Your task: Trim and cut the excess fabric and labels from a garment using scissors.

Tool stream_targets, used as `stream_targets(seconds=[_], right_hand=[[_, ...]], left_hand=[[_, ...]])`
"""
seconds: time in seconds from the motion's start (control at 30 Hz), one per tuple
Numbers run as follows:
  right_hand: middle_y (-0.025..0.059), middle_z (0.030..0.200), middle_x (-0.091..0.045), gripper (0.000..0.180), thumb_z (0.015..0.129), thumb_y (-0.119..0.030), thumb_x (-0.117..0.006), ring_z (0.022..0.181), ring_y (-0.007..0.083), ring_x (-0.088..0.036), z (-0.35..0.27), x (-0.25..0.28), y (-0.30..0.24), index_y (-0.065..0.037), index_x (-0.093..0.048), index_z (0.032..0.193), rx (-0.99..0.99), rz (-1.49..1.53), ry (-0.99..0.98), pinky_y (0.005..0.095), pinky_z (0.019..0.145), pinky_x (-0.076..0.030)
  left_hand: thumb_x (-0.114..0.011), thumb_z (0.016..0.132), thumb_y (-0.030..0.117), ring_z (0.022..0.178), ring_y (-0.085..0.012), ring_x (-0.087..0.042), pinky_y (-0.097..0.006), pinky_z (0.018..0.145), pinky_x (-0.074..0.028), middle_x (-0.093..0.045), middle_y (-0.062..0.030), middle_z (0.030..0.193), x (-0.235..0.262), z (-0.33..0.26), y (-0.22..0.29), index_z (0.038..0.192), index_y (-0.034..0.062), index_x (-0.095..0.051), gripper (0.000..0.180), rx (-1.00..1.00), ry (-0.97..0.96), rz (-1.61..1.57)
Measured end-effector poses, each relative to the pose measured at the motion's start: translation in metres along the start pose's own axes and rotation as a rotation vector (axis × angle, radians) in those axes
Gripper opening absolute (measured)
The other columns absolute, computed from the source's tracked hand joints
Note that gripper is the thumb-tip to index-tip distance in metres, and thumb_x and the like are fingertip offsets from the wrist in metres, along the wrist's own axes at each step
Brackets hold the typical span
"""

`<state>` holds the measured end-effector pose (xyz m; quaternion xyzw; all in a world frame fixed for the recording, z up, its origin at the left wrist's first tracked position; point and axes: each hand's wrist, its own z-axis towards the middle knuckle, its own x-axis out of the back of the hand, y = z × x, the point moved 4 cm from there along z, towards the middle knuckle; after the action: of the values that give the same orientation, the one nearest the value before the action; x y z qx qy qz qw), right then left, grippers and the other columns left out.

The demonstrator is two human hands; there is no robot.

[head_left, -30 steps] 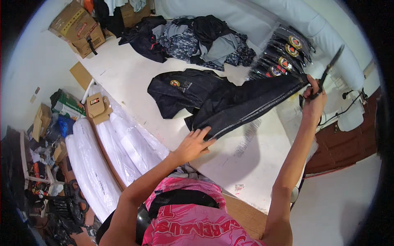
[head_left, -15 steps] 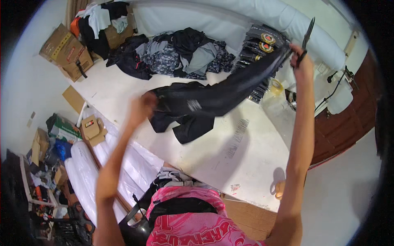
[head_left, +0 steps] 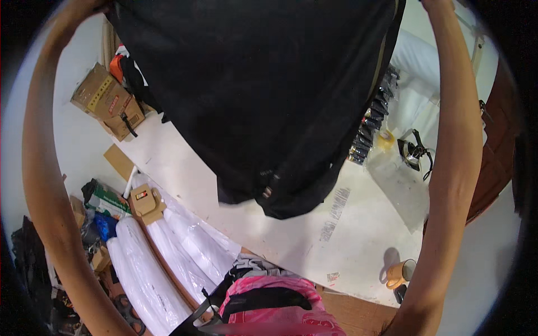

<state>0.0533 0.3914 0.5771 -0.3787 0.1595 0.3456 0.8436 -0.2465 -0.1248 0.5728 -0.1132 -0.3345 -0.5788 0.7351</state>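
A large black garment (head_left: 252, 101) hangs spread out in front of me, held up high above the white table (head_left: 269, 246). Its lower edge is bunched and bears a small pale mark. At the upper left, my left hand (head_left: 84, 7) is closed on one corner of it. My right hand (head_left: 438, 4) is raised at the upper right, mostly cut off by the frame's top edge. The cloth stretches up toward that hand, though its fingers do not show. No scissors are visible now. The garment hides most of the table's far side.
Packed dark items (head_left: 370, 120), a tape roll (head_left: 385, 139) and a metallic device with a black handle (head_left: 412, 152) lie at right. A tan mug (head_left: 398, 274) stands near the front edge. Plastic-wrapped white rolls (head_left: 148, 274) and a cardboard box (head_left: 106, 101) are at left.
Both hands have risen and moved apart, lifting the black garment off the table and spreading it. The scissors seen in my right hand are out of view.
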Motion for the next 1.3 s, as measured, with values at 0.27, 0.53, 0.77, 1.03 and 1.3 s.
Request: stream_targets(seconds=[0.27, 0.53, 0.77, 1.03, 1.3], right_hand=[[0.0020, 0.051, -0.047, 0.027, 0.090, -0.020, -0.051, 0.037, 0.0114, -0.036, 0.006, -0.001, 0.148, -0.002, -0.065, 0.074, -0.193, -0.069, -0.116, 0.0265, 0.034, -0.028], [0.0013, 0.064, -0.056, 0.019, 0.088, -0.008, -0.056, 0.047, 0.0065, -0.038, 0.019, -0.098, 0.147, 0.003, -0.065, 0.100, -0.303, 0.136, -0.209, 0.0194, 0.042, -0.030], [-0.0006, 0.051, -0.047, 0.024, 0.090, -0.018, -0.054, 0.038, 0.0109, -0.036, 0.020, -0.135, 0.034, -0.002, -0.062, 0.074, -0.084, 0.192, -0.181, 0.0250, 0.035, -0.030], [-0.0024, 0.073, -0.057, 0.028, 0.094, -0.019, -0.049, 0.048, 0.0054, -0.035, 0.028, -0.049, 0.060, -0.003, -0.064, 0.112, -0.193, -0.071, -0.581, 0.0206, 0.044, -0.029], [0.0032, 0.102, -0.066, 0.039, 0.100, -0.033, -0.043, 0.052, 0.0039, -0.043, -0.003, 0.296, 0.234, -0.004, -0.062, 0.117, -0.617, -0.243, -0.318, 0.0172, 0.043, -0.030]], left_hand=[[-0.057, 0.087, 0.007, 0.079, -0.0141, -0.062, -0.028, 0.074, -0.057, -0.060, -0.0034, 0.084, -0.091, -0.003, -0.092, 0.094, 0.0013, -0.062, 0.010, 0.305, -0.107, -0.203], [-0.065, 0.083, 0.013, 0.078, -0.0125, -0.062, -0.027, 0.071, -0.049, -0.067, -0.0049, 0.086, 0.018, 0.062, -0.108, 0.095, 0.0025, -0.067, 0.016, 0.130, 0.510, 0.177], [-0.061, 0.072, 0.019, 0.079, -0.0269, -0.057, -0.039, 0.071, -0.047, -0.060, -0.0155, 0.087, 0.108, 0.074, -0.033, 0.082, -0.0022, -0.058, 0.023, 0.008, 0.656, 0.564], [-0.064, 0.079, 0.022, 0.076, -0.0184, -0.061, -0.031, 0.067, -0.048, -0.066, -0.0105, 0.086, -0.022, -0.038, 0.032, 0.093, 0.0045, -0.066, 0.023, 0.089, 0.394, 0.057], [-0.054, 0.075, -0.001, 0.074, -0.0398, -0.057, -0.047, 0.065, -0.044, -0.055, -0.0208, 0.072, -0.382, -0.294, 0.232, 0.083, 0.0001, -0.053, 0.007, 0.071, -0.171, -0.932]])
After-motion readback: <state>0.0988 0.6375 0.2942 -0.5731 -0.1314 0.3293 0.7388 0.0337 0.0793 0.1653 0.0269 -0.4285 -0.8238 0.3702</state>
